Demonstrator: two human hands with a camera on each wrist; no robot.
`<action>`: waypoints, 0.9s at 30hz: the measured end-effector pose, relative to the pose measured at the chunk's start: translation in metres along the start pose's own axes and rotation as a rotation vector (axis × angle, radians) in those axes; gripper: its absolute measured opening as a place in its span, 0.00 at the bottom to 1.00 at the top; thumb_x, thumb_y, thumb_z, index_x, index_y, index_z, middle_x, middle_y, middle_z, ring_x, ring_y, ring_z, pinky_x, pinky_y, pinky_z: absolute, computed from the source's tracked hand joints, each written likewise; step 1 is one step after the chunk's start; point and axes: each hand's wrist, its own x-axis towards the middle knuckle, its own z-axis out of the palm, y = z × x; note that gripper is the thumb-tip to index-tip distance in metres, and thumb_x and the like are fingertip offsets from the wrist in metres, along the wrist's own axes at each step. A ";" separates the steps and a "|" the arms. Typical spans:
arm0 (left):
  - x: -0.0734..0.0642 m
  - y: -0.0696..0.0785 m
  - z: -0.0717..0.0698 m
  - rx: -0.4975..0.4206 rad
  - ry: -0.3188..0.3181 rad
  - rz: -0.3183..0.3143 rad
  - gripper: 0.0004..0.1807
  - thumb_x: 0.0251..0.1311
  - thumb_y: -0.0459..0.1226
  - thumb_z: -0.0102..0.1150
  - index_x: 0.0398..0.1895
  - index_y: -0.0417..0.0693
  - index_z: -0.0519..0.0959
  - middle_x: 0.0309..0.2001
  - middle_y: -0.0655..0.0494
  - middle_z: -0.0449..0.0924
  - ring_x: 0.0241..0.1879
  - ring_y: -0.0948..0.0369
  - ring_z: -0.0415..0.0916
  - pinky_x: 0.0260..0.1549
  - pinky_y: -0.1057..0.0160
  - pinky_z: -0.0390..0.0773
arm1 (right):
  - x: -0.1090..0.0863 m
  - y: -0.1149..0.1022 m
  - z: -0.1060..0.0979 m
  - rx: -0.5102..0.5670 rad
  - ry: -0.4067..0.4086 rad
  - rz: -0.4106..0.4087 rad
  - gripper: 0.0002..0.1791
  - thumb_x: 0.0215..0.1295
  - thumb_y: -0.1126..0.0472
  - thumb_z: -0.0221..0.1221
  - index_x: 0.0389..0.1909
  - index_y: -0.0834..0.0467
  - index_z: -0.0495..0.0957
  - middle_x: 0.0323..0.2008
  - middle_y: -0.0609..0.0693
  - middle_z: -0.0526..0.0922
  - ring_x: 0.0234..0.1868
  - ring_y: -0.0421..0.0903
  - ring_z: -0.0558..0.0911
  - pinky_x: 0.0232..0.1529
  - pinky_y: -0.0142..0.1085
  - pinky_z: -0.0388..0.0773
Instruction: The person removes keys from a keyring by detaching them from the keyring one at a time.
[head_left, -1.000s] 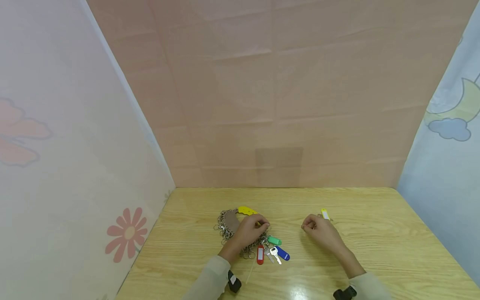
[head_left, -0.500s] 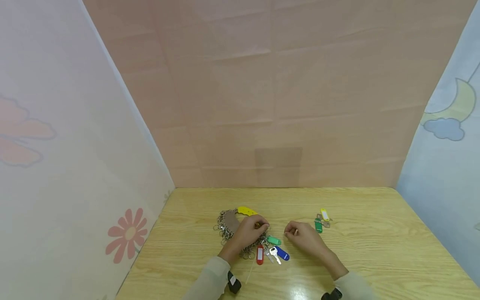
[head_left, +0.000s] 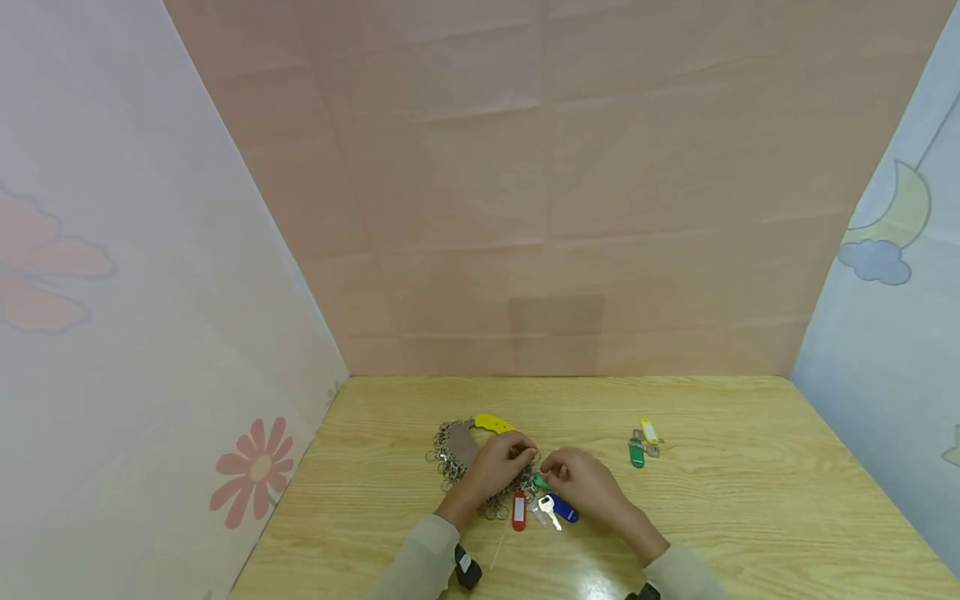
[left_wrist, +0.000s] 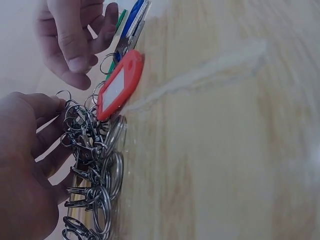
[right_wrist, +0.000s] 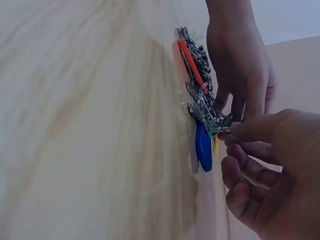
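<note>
A fan-shaped brown key holder (head_left: pixel 460 446) with a yellow handle (head_left: pixel 493 423) and many metal rings (left_wrist: pixel 102 200) along its edge lies on the table. My left hand (head_left: pixel 495 462) grips its right side, fingertips at the small rings. From that side hang a red key tag (head_left: pixel 519 512), a blue key tag (head_left: pixel 565 509), a light green key tag (head_left: pixel 540 481) and a silver key (head_left: pixel 550 512). My right hand (head_left: pixel 591 487) is close to the left fingertips, fingers loosely bent, partly covering the green tag. In the right wrist view, its thumb and index tips overlap the rings.
Farther right on the wooden table (head_left: pixel 750 483) lie keys with a yellow tag (head_left: pixel 648 431) and a dark green tag (head_left: pixel 637 453). A thin pale stick (head_left: pixel 498 550) lies near the left wrist. Fabric walls stand behind and at both sides.
My right hand has moved left from the keys with yellow and dark green tags to the key holder, uncovering the dark green tag. My left hand has stayed in place.
</note>
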 end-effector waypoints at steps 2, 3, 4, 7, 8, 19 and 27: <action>0.000 0.000 0.000 0.001 0.001 0.000 0.09 0.79 0.42 0.60 0.48 0.51 0.87 0.44 0.59 0.88 0.39 0.72 0.78 0.41 0.69 0.80 | 0.001 -0.003 0.002 -0.001 0.006 -0.007 0.03 0.68 0.60 0.70 0.40 0.51 0.89 0.33 0.38 0.83 0.30 0.31 0.76 0.32 0.30 0.76; 0.000 0.001 0.000 0.003 0.003 0.003 0.09 0.79 0.42 0.60 0.48 0.51 0.87 0.44 0.58 0.88 0.39 0.72 0.78 0.41 0.69 0.80 | 0.001 -0.004 0.003 0.002 0.009 -0.012 0.03 0.67 0.61 0.70 0.40 0.52 0.89 0.33 0.38 0.83 0.31 0.31 0.77 0.32 0.30 0.76; 0.000 0.001 0.000 0.004 0.004 0.005 0.09 0.79 0.42 0.60 0.48 0.51 0.87 0.44 0.58 0.89 0.40 0.72 0.78 0.41 0.69 0.80 | 0.001 -0.005 0.003 0.002 0.011 -0.017 0.03 0.67 0.61 0.70 0.40 0.52 0.89 0.33 0.39 0.83 0.31 0.31 0.77 0.32 0.30 0.76; 0.001 0.001 0.000 0.005 0.006 0.005 0.09 0.79 0.42 0.59 0.47 0.52 0.87 0.45 0.58 0.89 0.40 0.71 0.79 0.42 0.69 0.80 | 0.003 -0.006 0.007 -0.010 0.010 -0.023 0.03 0.66 0.61 0.70 0.39 0.51 0.89 0.33 0.39 0.83 0.31 0.31 0.77 0.32 0.30 0.75; 0.001 0.001 0.001 0.005 0.007 0.007 0.09 0.79 0.42 0.59 0.47 0.52 0.87 0.45 0.57 0.89 0.41 0.70 0.79 0.42 0.69 0.80 | 0.004 -0.006 0.008 -0.015 0.009 -0.024 0.03 0.65 0.61 0.70 0.38 0.51 0.89 0.33 0.39 0.83 0.31 0.31 0.77 0.32 0.30 0.75; 0.000 0.000 -0.002 0.010 -0.011 0.005 0.08 0.79 0.42 0.59 0.48 0.52 0.87 0.46 0.58 0.88 0.41 0.71 0.80 0.42 0.68 0.81 | 0.009 -0.010 0.019 -0.107 0.027 -0.032 0.03 0.65 0.61 0.72 0.35 0.52 0.86 0.30 0.39 0.79 0.28 0.33 0.74 0.27 0.30 0.72; 0.000 -0.002 0.000 0.001 -0.012 0.000 0.09 0.80 0.41 0.58 0.49 0.52 0.87 0.47 0.57 0.88 0.44 0.67 0.83 0.44 0.66 0.82 | 0.013 -0.015 0.024 -0.180 0.087 -0.042 0.07 0.62 0.62 0.73 0.30 0.50 0.84 0.27 0.38 0.77 0.27 0.34 0.73 0.27 0.32 0.71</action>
